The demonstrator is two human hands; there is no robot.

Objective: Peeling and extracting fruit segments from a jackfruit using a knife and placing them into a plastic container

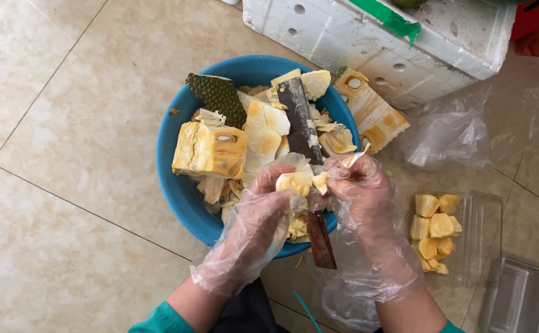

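Both my hands wear clear plastic gloves and meet over the near rim of a blue basin [177,191]. My left hand [263,206] and my right hand [359,185] together grip a small yellow jackfruit piece [300,182]. Under them a cleaver [300,123] with a brown wooden handle [320,240] lies across the basin. The basin holds a large yellow jackfruit chunk [211,150], a green spiky rind piece [219,95] and several pale scraps.
A clear plastic tray [485,216] at the right holds several yellow jackfruit pods [435,231]. More clear trays [525,296] lie at the lower right. A white foam box [399,43] stands behind, with a jackfruit slab [371,111] against it and a plastic bag [454,135] nearby. Tiled floor all around.
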